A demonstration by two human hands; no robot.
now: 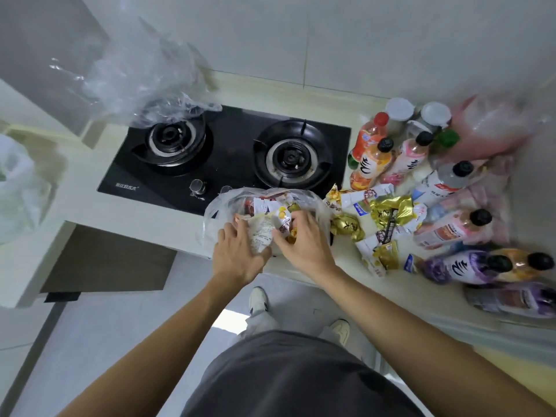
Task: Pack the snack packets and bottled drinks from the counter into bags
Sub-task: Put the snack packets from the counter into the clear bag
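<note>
A clear plastic bag stands on the counter's front edge, holding several snack packets. My left hand grips the bag's near rim. My right hand is inside the bag's mouth, closed on a small yellow-and-white snack packet. More gold and white snack packets lie loose on the counter just right of the bag. Bottled drinks stand at the back right, and others lie on their sides near the right edge.
A black two-burner gas stove sits behind the bag. An empty clear bag lies over the left burner. A pink bag sits in the right corner, a white bag at far left. The counter drops off at the front.
</note>
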